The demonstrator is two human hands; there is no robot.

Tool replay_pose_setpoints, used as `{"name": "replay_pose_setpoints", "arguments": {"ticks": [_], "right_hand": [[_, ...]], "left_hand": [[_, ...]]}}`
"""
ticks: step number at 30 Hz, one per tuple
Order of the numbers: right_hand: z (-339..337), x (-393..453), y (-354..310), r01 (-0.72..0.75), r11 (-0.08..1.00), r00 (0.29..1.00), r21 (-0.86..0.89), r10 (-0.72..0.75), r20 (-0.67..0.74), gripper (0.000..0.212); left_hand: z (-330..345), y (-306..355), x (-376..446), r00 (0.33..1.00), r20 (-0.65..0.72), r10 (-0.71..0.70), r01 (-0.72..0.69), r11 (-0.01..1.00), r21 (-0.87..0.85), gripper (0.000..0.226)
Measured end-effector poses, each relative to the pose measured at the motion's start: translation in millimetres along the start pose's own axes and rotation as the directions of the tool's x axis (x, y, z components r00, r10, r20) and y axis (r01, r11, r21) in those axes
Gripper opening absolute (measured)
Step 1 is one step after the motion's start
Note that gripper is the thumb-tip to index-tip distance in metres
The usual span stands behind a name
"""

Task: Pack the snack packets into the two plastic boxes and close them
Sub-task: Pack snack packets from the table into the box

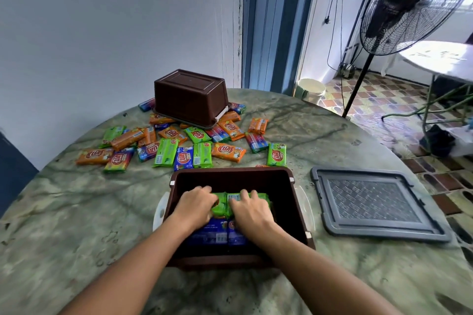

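An open brown plastic box (294, 202) stands near the table's front edge. Inside it lie blue packets (212, 234) at the near side and green packets (222, 203) beyond them. Both my hands are down in the box. My left hand (195, 206) rests on the left green packet with its fingers curled over the packet's edge. My right hand (252, 208) lies on the right green packet, fingers spread over it. Several loose orange, green and blue snack packets (166, 152) lie scattered on the table behind the box. A second brown box (190, 97) stands upside down among them.
A grey lid (371, 202) lies flat on the table to the right of the open box. The round marbled table (76, 212) meets a white wall at the back. A black standing fan (399, 13) and a white bucket (311, 89) stand on the tiled floor.
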State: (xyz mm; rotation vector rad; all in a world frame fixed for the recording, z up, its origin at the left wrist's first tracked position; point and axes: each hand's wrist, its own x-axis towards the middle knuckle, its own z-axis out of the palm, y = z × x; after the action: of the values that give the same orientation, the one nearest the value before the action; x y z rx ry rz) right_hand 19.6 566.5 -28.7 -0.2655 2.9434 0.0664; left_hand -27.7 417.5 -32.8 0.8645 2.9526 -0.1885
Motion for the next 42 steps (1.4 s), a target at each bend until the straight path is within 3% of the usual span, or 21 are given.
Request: {"name": "replay_pose_setpoints", "arguments": {"ticks": [4,8,15,18,20,22,25,28,31,36,39,42], "right_hand": [[0.9,5.4,4.9,0.041,0.999,0.998,-0.006,-0.040,0.038,0.061],[1.4,8.6,15.6,0.067,0.998,0.994,0.010,-0.067,0.090,0.084],[-3.2,12.6,15.7,0.050,0.996,0.991,0.073,-0.059,0.117,0.078],[-18.6,-3.4,23.4,0.061,0.972,0.994,0.228,-0.079,0.072,0.056],[-33.7,-14.9,38.6,0.060,0.929,0.998,0.365,-0.044,-0.051,0.038],[-45.9,-22.2,60.4,0.034,0.901,0.982,0.431,0.051,-0.184,0.023],[-47.6,-21.9,98.8,-0.078,0.834,0.933,0.547,0.254,-0.254,0.008],[-41.3,-15.1,128.8,-0.164,0.745,0.898,0.646,0.385,-0.215,0.006],[-42.5,-0.8,152.7,-0.175,0.727,0.896,0.664,0.398,-0.200,0.003],[-67.4,48.2,197.2,-0.085,0.846,0.921,0.527,0.268,-0.281,0.016],[-81.9,84.9,221.5,-0.026,0.913,0.952,0.408,0.148,-0.269,0.029],[-73.7,121.1,234.6,0.095,0.985,0.981,0.144,-0.068,-0.181,0.046]], "left_hand": [[3.2,-0.6,-2.3,1.000,0.017,-0.011,0.012,0.999,-0.039,0.041],[3.5,-8.1,-3.9,0.989,0.144,0.040,-0.034,0.998,-0.043,0.065],[-5.1,-9.2,-7.7,0.974,0.220,0.055,-0.035,0.995,-0.094,0.063],[-11.6,-17.0,-17.8,0.992,0.108,0.072,-0.032,0.941,-0.337,0.049],[-17.9,-26.0,-28.0,0.990,-0.127,-0.052,-0.020,0.862,-0.506,0.032],[-22.9,-37.9,-35.6,0.914,-0.308,-0.264,0.019,0.787,-0.617,0.020],[-22.9,-56.2,-37.4,0.812,-0.237,-0.533,0.197,0.633,-0.749,0.015],[-20.8,-67.6,-33.3,0.779,-0.122,-0.615,0.307,0.544,-0.781,0.015],[-37.9,-65.1,-18.9,0.837,-0.160,-0.524,0.254,0.630,-0.734,0.017],[-85.9,-44.6,50.0,0.939,-0.201,-0.279,0.128,0.826,-0.549,0.028],[-99.7,-32.3,112.0,0.989,-0.115,-0.090,0.043,0.932,-0.360,0.037],[-83.4,-27.4,170.1,0.999,0.040,0.016,-0.011,0.994,-0.110,0.046]]}}
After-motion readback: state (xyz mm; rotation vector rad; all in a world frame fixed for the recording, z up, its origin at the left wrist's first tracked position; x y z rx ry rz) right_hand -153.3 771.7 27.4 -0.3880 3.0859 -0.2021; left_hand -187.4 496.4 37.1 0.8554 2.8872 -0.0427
